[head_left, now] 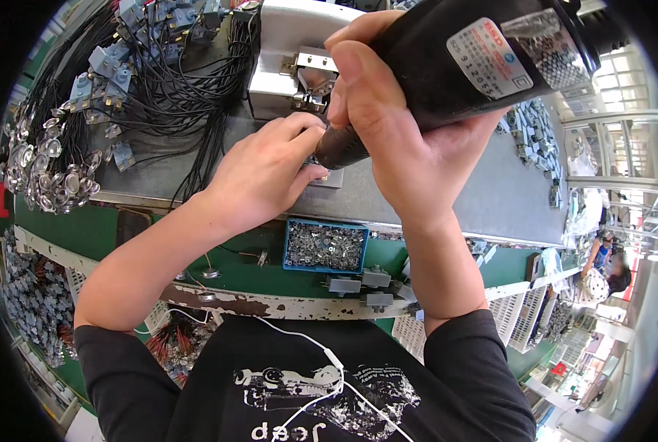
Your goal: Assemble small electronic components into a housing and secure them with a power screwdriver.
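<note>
Your right hand (410, 140) is wrapped around a black power driver (436, 66), held over the grey tabletop (484, 184). The driver's nose (341, 149) slants down-left to just beside your left hand (263, 162). The left fingers are bent and narrowly spaced; whether they grip a part cannot be told. A white machine (281, 37) stands beyond them; a blue tray (288, 247) of small metal parts (325, 247) lies nearer you

We have a grey metal table (506, 184) before us and, nearer us, a green bench (78, 230) edged by a white rail (314, 308) — its paint chipped to brown. On our right, windows (624, 85) in white frames (616, 118) glow with bright light — the panes nearly washed out
</note>
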A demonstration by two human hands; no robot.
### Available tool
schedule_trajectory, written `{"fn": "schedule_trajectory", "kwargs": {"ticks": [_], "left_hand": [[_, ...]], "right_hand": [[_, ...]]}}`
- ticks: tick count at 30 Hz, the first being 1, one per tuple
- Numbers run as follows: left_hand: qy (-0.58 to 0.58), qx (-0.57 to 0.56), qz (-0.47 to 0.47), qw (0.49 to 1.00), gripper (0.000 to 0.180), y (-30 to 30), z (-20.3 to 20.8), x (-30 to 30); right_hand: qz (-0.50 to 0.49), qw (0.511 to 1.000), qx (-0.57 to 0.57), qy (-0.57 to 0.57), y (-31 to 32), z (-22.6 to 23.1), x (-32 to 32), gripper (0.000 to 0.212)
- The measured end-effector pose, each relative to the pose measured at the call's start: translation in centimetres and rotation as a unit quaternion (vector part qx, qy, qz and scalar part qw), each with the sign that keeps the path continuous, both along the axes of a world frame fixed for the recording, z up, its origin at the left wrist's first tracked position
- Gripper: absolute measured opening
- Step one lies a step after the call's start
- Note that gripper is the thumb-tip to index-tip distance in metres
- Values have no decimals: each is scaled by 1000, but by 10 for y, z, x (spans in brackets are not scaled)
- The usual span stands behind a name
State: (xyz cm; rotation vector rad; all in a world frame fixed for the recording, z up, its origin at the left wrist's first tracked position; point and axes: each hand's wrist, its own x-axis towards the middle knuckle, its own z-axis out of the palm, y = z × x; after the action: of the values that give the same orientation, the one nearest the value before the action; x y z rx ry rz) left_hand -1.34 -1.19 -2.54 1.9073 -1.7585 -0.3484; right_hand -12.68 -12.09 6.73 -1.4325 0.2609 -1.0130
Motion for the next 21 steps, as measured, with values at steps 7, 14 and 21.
{"fn": "schedule_trajectory", "kwargs": {"ticks": [7,14,21], "left_hand": [[-3,-38,-14,999,38,3,-3,4],[11,-50,-113,992,39,2,18,14],[-49,-50,-108,992,35,16,21,15]], "right_hand": [[-43,998,37,-19,4,15,-7,18],[-94,991,79,-47,5,26,-17,21],[-154,978,-121,75,-20,20,1,33]]}}
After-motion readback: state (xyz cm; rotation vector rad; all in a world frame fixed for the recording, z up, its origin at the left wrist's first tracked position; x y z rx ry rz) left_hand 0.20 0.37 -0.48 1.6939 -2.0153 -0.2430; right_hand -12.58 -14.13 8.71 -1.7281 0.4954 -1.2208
